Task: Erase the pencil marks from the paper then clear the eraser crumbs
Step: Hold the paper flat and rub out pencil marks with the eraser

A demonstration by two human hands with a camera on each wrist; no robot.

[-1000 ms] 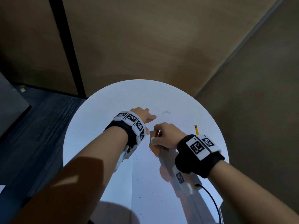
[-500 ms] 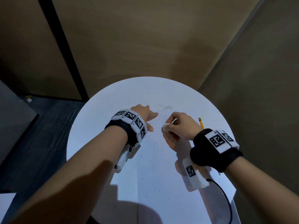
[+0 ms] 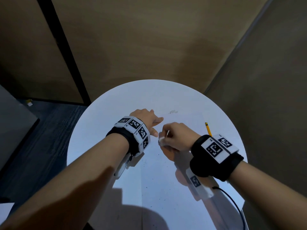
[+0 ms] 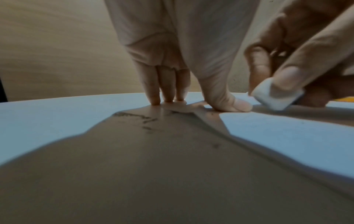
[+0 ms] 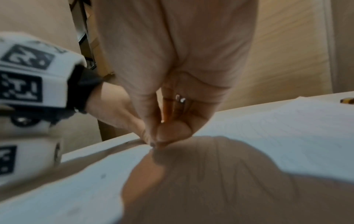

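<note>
A white sheet of paper [image 3: 159, 183] lies on the round white table [image 3: 93, 130]. My left hand [image 3: 146, 118] presses flat on the paper with straight fingers [image 4: 166, 84]. Faint pencil marks [image 4: 138, 119] show just in front of those fingers. My right hand [image 3: 174, 136] pinches a small white eraser [image 3: 161, 138] and holds it against the paper right beside the left thumb. In the left wrist view the eraser [image 4: 275, 97] sits under a right fingertip. Dark eraser crumbs [image 3: 152, 178] are scattered over the near part of the sheet.
A yellow pencil [image 3: 208, 128] lies on the table just past my right wrist. A small smudged patch [image 3: 173, 111] marks the table further back. Wooden wall panels surround the table; dark floor is on the left. A black cable [image 3: 232, 201] trails from the right wrist.
My right hand with the eraser moved away and to the right, then back left toward the left thumb. The left hand stayed pressed on the paper.
</note>
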